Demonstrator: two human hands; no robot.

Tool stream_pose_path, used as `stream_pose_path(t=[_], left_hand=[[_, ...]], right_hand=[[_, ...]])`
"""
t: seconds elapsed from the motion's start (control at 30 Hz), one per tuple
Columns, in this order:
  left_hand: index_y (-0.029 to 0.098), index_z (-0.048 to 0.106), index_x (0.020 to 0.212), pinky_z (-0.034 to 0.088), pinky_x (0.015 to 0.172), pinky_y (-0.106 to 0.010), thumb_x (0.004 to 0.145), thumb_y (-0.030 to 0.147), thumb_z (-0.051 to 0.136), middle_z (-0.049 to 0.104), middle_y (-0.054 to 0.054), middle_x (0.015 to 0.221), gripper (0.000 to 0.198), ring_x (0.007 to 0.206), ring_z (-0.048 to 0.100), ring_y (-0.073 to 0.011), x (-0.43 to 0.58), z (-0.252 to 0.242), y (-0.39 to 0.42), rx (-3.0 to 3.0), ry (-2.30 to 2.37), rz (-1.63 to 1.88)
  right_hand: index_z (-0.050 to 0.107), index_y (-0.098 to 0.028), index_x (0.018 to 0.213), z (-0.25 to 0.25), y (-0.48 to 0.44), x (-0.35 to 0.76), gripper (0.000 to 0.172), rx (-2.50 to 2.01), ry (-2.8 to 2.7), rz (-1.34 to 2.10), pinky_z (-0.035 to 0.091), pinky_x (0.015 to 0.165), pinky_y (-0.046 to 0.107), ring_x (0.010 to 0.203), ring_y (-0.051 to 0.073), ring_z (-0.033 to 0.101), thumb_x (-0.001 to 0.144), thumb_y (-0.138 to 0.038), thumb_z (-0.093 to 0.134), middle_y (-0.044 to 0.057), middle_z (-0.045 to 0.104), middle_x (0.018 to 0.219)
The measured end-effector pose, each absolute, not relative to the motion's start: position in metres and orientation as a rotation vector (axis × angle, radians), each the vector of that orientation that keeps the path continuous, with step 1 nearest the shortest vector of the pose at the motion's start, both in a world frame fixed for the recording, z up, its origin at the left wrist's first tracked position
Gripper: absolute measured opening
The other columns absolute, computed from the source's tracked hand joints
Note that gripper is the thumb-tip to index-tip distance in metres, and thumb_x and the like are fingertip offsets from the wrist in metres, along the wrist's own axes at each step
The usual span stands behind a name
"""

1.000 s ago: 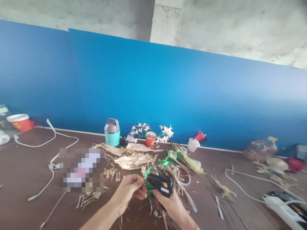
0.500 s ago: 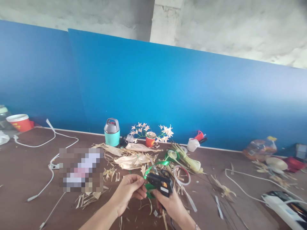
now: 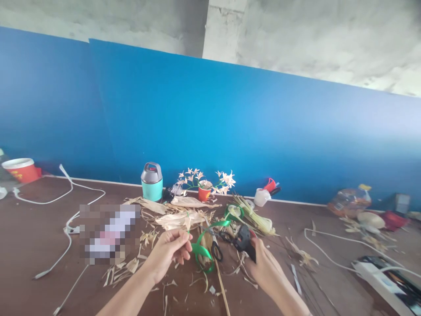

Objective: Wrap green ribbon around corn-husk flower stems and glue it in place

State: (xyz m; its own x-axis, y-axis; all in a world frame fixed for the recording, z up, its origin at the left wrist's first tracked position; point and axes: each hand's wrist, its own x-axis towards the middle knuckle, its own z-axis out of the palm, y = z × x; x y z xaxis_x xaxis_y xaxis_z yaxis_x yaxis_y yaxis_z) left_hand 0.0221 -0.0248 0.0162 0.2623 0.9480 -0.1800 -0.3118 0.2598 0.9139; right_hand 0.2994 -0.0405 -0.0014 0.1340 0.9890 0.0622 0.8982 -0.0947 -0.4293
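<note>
My left hand (image 3: pixel 167 252) is closed in a pinch on a thin green-wrapped stem (image 3: pixel 188 226) that stands up from its fingertips. A green ribbon (image 3: pixel 210 232) loops from that stem across the table. My right hand (image 3: pixel 263 263) is wrapped round a black glue gun (image 3: pixel 245 239), held off to the right of the ribbon. Black-handled scissors (image 3: pixel 215 248) lie on the brown table (image 3: pixel 39 245) between my two hands. Dried corn husks (image 3: pixel 179 219) are heaped just beyond my hands.
A teal and grey jar (image 3: pixel 151 181), a red cup of husk flowers (image 3: pixel 205 184) and a white cup (image 3: pixel 262 197) stand along the blue wall. White cables (image 3: pixel 70 219) trail at left, a white power strip (image 3: pixel 383 278) at right, a red tub (image 3: pixel 20 170) far left.
My right hand has carried the glue gun to the right, away from my left hand. The scissors and ribbon loop now show between them. The view shifted slightly right.
</note>
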Motion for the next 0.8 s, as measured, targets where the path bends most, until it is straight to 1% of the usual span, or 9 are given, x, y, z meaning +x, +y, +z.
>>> stream_pose_path(t=[0.1,0.17,0.23,0.33,0.37,0.47,0.53,0.63,0.8], left_hand=[[0.014,0.058,0.060,0.032,0.036,-0.014,0.065,0.039,0.073,0.060,0.001,0.060,0.030,0.044,0.052,-0.0053,0.017,0.016,-0.019,0.845,0.878,1.124],[0.014,0.060,0.064,0.030,0.034,-0.013,0.064,0.039,0.074,0.061,0.001,0.060,0.029,0.043,0.051,-0.0049,0.017,0.015,-0.018,0.824,0.868,1.158],[0.013,0.060,0.064,0.027,0.033,-0.013,0.064,0.039,0.074,0.061,0.000,0.060,0.029,0.042,0.049,-0.0041,0.018,0.015,-0.018,0.825,0.859,1.162],[0.013,0.058,0.060,0.026,0.032,-0.013,0.066,0.039,0.073,0.060,0.001,0.059,0.030,0.039,0.046,-0.0027,0.020,0.016,-0.021,0.842,0.844,1.138],[0.013,0.057,0.059,0.026,0.032,-0.013,0.066,0.038,0.072,0.060,0.001,0.058,0.030,0.038,0.046,-0.0023,0.020,0.016,-0.021,0.845,0.837,1.130],[0.014,0.055,0.058,0.025,0.032,-0.012,0.067,0.038,0.072,0.059,0.002,0.058,0.031,0.037,0.045,-0.0016,0.021,0.015,-0.022,0.854,0.815,1.110],[0.014,0.055,0.058,0.026,0.032,-0.012,0.068,0.038,0.071,0.060,0.002,0.058,0.031,0.036,0.045,-0.0017,0.020,0.013,-0.022,0.866,0.801,1.102],[0.013,0.055,0.057,0.027,0.031,-0.013,0.070,0.038,0.069,0.060,0.001,0.058,0.031,0.036,0.045,-0.0019,0.020,0.009,-0.021,0.895,0.782,1.083],[0.013,0.056,0.057,0.028,0.032,-0.013,0.073,0.040,0.066,0.060,0.001,0.060,0.033,0.035,0.043,-0.0013,0.020,0.004,-0.021,0.910,0.777,1.064]], right_hand=[[0.051,-0.007,0.106,-0.015,-0.044,0.321,0.032,-2.325,-1.883,0.124,0.042,0.073,0.037,0.092,0.032,0.060,0.077,-0.019,0.046,0.020,0.063,0.097],[0.051,-0.004,0.108,-0.017,-0.048,0.326,0.035,-2.447,-1.894,0.014,0.042,0.074,0.039,0.094,0.034,0.059,0.076,-0.015,0.048,0.022,0.062,0.097],[0.052,-0.005,0.110,-0.011,-0.051,0.321,0.038,-2.490,-1.893,-0.124,0.041,0.075,0.043,0.097,0.036,0.056,0.073,-0.014,0.051,0.022,0.060,0.100],[0.059,-0.012,0.105,0.009,-0.052,0.294,0.034,-2.374,-1.921,-0.238,0.039,0.075,0.044,0.098,0.036,0.053,0.072,-0.010,0.051,0.019,0.060,0.101],[0.062,-0.015,0.101,0.015,-0.050,0.282,0.032,-2.233,-1.989,-0.165,0.039,0.076,0.041,0.097,0.032,0.053,0.072,-0.008,0.049,0.016,0.061,0.102],[0.068,-0.020,0.078,0.022,-0.040,0.241,0.027,-1.704,-2.240,0.245,0.038,0.078,0.030,0.087,0.021,0.056,0.077,-0.007,0.044,0.007,0.064,0.084],[0.069,-0.022,0.079,0.015,-0.032,0.220,0.028,-1.546,-2.308,0.362,0.037,0.077,0.028,0.087,0.020,0.055,0.073,-0.006,0.048,0.005,0.064,0.082],[0.069,-0.021,0.083,-0.002,-0.022,0.203,0.028,-1.566,-2.345,0.428,0.036,0.076,0.027,0.088,0.020,0.054,0.065,-0.007,0.054,0.005,0.063,0.085],[0.065,-0.019,0.069,-0.021,-0.020,0.201,0.024,-1.582,-2.350,0.412,0.036,0.074,0.026,0.084,0.019,0.054,0.060,-0.003,0.051,0.004,0.062,0.081]])
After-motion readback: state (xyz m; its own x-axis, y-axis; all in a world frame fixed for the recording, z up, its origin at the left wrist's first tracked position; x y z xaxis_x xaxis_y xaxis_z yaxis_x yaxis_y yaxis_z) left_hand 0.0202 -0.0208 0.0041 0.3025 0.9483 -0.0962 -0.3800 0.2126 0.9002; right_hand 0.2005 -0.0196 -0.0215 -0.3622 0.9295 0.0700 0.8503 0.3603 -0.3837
